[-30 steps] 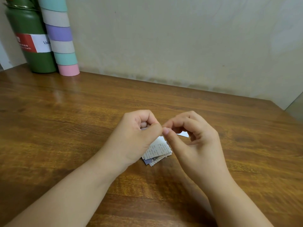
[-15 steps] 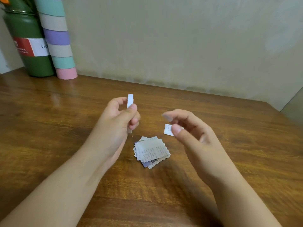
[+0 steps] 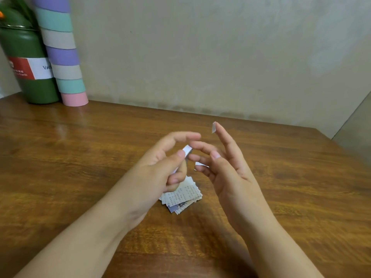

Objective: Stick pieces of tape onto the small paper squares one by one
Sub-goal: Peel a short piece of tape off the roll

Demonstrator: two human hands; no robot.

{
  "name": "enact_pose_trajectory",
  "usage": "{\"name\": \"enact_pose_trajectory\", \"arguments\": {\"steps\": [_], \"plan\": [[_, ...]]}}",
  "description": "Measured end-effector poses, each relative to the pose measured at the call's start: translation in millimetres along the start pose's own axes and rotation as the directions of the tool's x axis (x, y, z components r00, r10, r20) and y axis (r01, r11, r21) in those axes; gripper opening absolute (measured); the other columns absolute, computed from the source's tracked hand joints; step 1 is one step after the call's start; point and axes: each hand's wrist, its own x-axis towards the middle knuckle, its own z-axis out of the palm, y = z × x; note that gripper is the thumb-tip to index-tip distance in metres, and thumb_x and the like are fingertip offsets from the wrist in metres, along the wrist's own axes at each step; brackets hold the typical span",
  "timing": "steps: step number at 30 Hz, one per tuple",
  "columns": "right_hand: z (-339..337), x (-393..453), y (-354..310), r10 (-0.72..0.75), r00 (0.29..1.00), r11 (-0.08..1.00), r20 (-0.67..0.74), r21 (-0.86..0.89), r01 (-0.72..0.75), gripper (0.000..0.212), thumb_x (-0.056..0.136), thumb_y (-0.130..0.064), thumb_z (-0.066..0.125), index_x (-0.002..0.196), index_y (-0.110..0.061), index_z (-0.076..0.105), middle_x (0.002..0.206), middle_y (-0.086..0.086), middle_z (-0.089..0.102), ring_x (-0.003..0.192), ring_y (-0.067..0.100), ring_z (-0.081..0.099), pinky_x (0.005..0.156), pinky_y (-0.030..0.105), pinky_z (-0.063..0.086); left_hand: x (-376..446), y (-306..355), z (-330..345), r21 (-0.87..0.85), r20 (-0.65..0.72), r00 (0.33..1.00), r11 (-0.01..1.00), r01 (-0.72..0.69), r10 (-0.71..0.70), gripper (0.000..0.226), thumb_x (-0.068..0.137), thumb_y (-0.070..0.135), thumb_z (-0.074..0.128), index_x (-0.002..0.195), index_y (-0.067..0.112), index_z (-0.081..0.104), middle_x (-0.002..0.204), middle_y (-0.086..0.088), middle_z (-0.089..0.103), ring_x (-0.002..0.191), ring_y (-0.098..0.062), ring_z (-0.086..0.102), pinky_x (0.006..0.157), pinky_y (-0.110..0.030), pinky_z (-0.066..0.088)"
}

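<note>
Your left hand (image 3: pixel 160 167) pinches the tape strip (image 3: pixel 187 150); a tape piece (image 3: pixel 214 127) clings to your right hand's (image 3: pixel 226 169) extended fingertip, fingers spread. Press it squarely onto one paper square (image 3: pixel 200 164) above the tabletop (image 3: pixel 80 157) stack (image 3: pixel 182 194).

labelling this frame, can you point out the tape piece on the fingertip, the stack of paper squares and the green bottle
tape piece (image 3: pixel 214 127), head view, middle of the strip stuck to the right index fingertip
stack of paper squares (image 3: pixel 183 195), head view, printed top sheet
green bottle (image 3: pixel 26 47), head view, green body above the label
</note>
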Motion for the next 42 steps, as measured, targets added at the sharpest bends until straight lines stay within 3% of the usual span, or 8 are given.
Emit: {"name": "enact_pose_trajectory", "arguments": {"steps": [5,9,14,17,25,32,36,42], "plan": [[0,0,-1,0.087,0.994,0.995,0.065,0.049,-0.091,0.045,0.089,-0.029,0.042,0.133,-0.04,0.045,0.118,0.001,0.067,0.115,0.016,0.059,0.106,0.043,0.038,-6,3,1,-0.178,0.286,0.958,0.982,0.062,-0.008,0.018,0.083,0.021,0.06,0.093,0.017,0.074,0.057,0.007,0.039,0.048,-0.008,0.029,0.054,-0.02,0.037],[-1,-1,-4,0.08,0.995,0.976,0.059,0.197,-0.09,0.044,0.085,-0.04,0.039,0.125,-0.041,0.058,0.123,-0.006,0.064,0.115,0.013,0.056,0.107,0.045,0.038,-5,0,1,-0.177,0.147,0.987,0.98,0.094,-0.068,0.018,0.067,0.016,0.064,0.081,0.015,0.076,0.061,-0.003,0.045,0.055,-0.01,0.039,0.06,-0.02,0.038],[1,-3,-6,0.038,0.994,0.969,0.107,0.241,-0.063,0.048,0.084,-0.039,0.031,0.122,-0.044,0.06,0.135,-0.021,0.052,0.119,0.008,0.047,0.106,0.042,0.03,3,-3,-3,-0.45,0.091,0.992,0.885,0.121,-0.09,0.058,0.055,0.012,0.061,0.112,0.005,0.068,0.062,0.004,0.049,0.06,-0.009,0.036,0.065,-0.028,0.035],[3,-4,-6,0.009,0.99,0.985,0.141,0.168,-0.033,0.049,0.081,-0.042,0.038,0.125,-0.045,0.057,0.141,-0.024,0.045,0.12,0.008,0.042,0.107,0.043,0.027,1,-1,-5,-0.443,0.152,0.987,0.889,0.117,-0.054,0.069,0.068,0.009,0.049,0.13,-0.018,0.037,0.062,0.005,0.057,0.056,-0.008,0.051,0.063,-0.027,0.041],[3,2,-6,-0.022,0.99,0.994,0.142,-0.1,0.036,0.05,0.069,-0.055,0.031,0.112,-0.061,0.056,0.136,-0.025,0.039,0.133,0.0,0.031,0.1,0.025,0.028,-1,2,-10,-0.566,0.155,0.983,0.806,0.171,-0.099,0.072,0.078,0.017,0.04,0.133,-0.022,0.015,0.064,0.002,0.057,0.056,-0.009,0.056,0.061,-0.027,0.044],[-14,3,-4,-0.158,0.974,0.839,0.16,-0.499,0.218,0.043,0.088,-0.052,0.025,0.125,-0.064,0.044,0.138,-0.033,0.025,0.137,-0.002,0.019,0.097,0.002,0.024,-1,5,-12,-0.672,0.203,0.968,0.699,0.247,-0.147,0.051,0.05,0.015,0.076,0.098,0.0,0.071,0.072,-0.001,0.038,0.059,-0.012,0.038,0.059,-0.027,0.041],[-18,-5,-12,-0.149,0.964,0.741,0.222,-0.62,0.257,0.051,0.089,-0.038,0.022,0.129,-0.063,0.038,0.144,-0.026,0.021,0.141,0.004,0.01,0.106,0.024,0.019,-1,5,-12,-0.68,0.212,0.964,0.686,0.261,-0.157,0.042,0.049,0.015,0.076,0.089,0.004,0.072,0.072,-0.002,0.039,0.059,-0.013,0.039,0.059,-0.028,0.041],[-19,-4,-13,-0.18,0.958,0.717,0.225,-0.637,0.284,0.051,0.088,-0.035,0.027,0.126,-0.068,0.038,0.138,-0.031,0.025,0.139,0.005,0.016,0.107,0.031,0.021,-1,6,-14,-0.685,0.213,0.965,0.681,0.259,-0.152,0.04,0.049,0.017,0.077,0.086,0.005,0.071,0.073,-0.002,0.039,0.059,-0.013,0.039,0.058,-0.028,0.041]]}}
